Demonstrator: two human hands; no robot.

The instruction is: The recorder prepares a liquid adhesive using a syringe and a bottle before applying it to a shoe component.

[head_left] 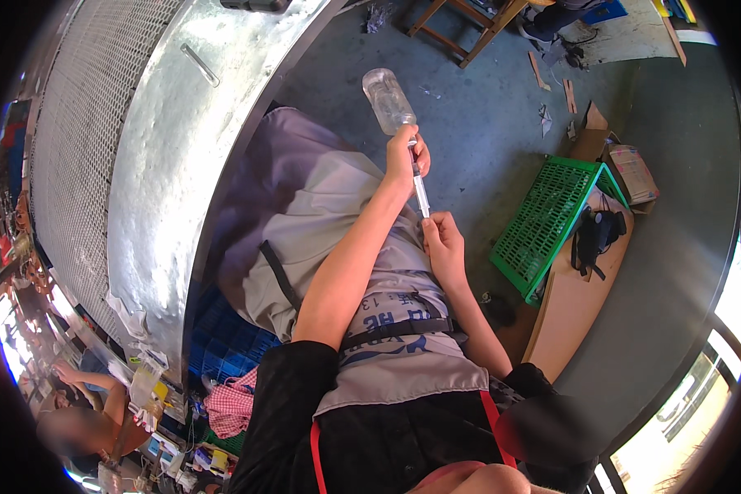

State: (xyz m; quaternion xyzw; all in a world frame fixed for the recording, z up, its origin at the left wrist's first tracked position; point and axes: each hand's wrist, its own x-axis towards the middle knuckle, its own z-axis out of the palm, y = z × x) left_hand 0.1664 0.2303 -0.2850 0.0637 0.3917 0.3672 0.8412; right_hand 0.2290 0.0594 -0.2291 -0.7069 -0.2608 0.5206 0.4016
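Note:
My left hand is closed around the neck of a clear bottle, which tilts away from me with its base pointing up and left. From the same fist comes a slim clear syringe, in line with the bottle's neck. How the two join is hidden by my fingers. My right hand pinches the near end of the syringe between thumb and fingers. Both hands are above my lap, over a grey apron with blue print.
At my left stands a shiny metal worktop with a small metal rod on it and mesh behind. A green crate and cardboard lie on the right. A wooden stool stands ahead. Another person is at the lower left.

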